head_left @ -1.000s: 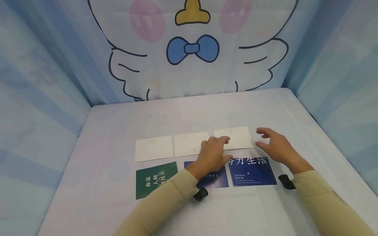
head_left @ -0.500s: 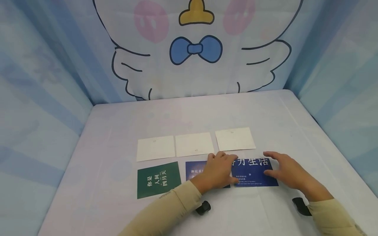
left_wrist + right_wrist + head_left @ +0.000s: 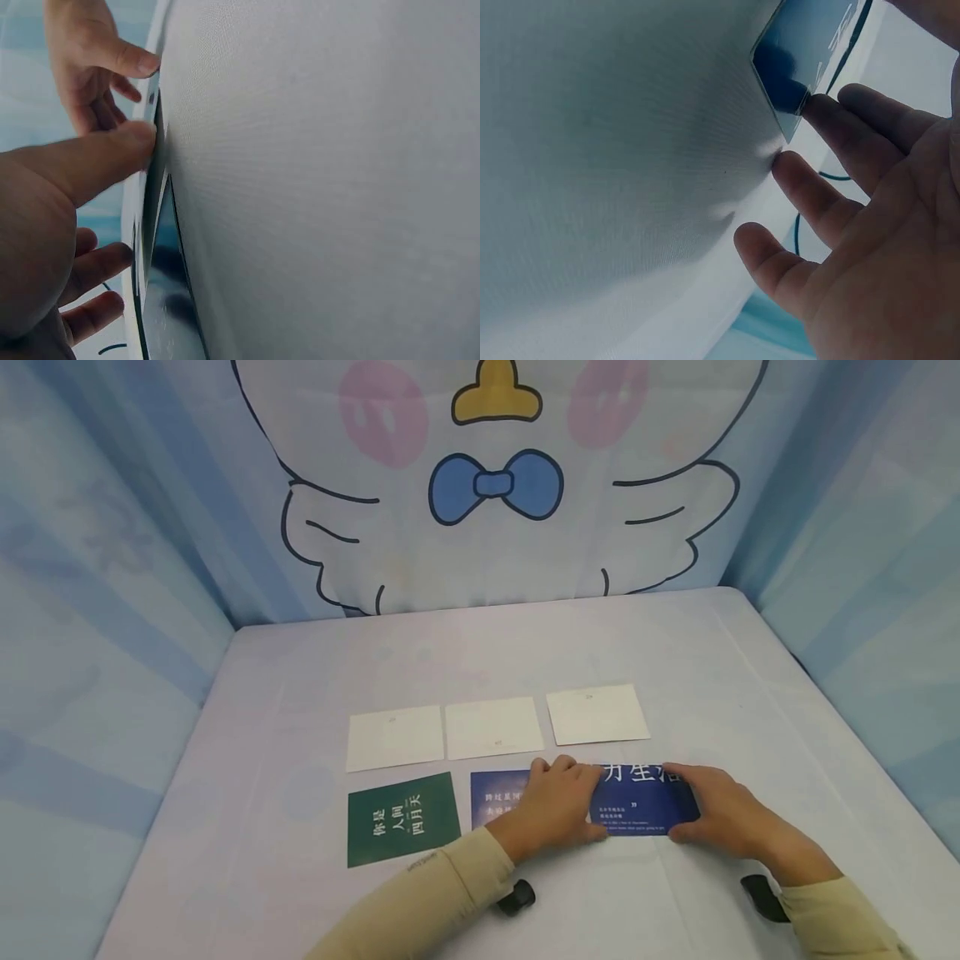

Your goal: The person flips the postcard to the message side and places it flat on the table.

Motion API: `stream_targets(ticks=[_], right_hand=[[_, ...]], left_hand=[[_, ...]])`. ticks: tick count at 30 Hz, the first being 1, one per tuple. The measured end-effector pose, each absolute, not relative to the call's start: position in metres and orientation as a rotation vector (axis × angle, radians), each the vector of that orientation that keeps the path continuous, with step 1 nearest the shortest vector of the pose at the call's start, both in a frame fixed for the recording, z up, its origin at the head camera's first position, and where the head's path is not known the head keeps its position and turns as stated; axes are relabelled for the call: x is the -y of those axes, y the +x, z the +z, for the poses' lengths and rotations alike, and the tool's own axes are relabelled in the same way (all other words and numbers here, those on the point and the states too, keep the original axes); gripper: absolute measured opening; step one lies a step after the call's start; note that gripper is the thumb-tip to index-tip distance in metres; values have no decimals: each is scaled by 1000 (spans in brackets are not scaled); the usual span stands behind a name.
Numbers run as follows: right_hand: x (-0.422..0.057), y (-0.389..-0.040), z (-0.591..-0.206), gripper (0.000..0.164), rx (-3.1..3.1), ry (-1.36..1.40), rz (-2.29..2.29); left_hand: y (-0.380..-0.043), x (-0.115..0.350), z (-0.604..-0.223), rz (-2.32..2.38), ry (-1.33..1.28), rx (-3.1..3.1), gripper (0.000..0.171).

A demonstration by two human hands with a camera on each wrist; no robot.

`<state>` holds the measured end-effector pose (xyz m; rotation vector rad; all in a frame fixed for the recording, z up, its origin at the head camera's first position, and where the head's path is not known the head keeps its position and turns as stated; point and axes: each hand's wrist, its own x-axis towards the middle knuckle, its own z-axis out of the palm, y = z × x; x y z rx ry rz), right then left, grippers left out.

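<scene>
On the white table, with the large-lettered blue card taken as the dial's centre and twelve o'clock set away from the person, two bare hands are recorded at that card's short ends. Left hand: placed at nine, thumb and fingers spread wide, the thumb held straight. Right hand: placed at three, likewise spread wide, a fingertip brought against a card corner in the right wrist view. The card is laid flat between them, printed with white characters along its twelve o'clock edge and smaller lines below. Second blue card: found at nine, partly covered by the left hand. Green card: found farther out at nine, lettered in white columns. Three white cards, each marked with a small dark print, are ranged in a row beyond: the first at eleven, the next at ten, the last between nine and ten. Beige sleeves are worn; a black piece is seen at eight, another at four. Backdrop: a cartoon figure's blue bow tie is shown at eleven, flanked by pale blue curtains.
</scene>
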<state>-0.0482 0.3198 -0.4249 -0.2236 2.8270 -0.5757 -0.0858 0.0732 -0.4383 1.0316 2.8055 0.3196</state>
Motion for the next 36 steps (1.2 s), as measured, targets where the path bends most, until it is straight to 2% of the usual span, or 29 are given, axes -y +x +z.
stream_targets(ticks=[4, 7, 13, 22, 26, 29, 36], right_hand=[[-319, -47, -426, 96, -2814, -238, -576], [-318, -46, -425, 94, -2812, -234, -566], [-317, -42, -420, 68, -2897, -267, -445], [-318, -44, -414, 43, -2917, -247, -525], [-323, -44, -406, 34, -2963, -186, -611], [-326, -44, -400, 37, -3029, -140, -669], [-325, -44, -399, 58, -3149, 5, -920]], left_hand=[[-84, -72, -438, 283, 1054, -2797, 80], [-83, -72, -439, 288, 1045, -2793, 72], [-84, -73, -437, 313, 1042, -2773, 53], [-84, -72, -437, 391, 1153, -2866, 41], [-86, -70, -437, 515, 1208, -2973, 43], [-89, -69, -433, 672, 1171, -3018, 48], [-96, -67, -428, 1225, 1043, -2911, 60]])
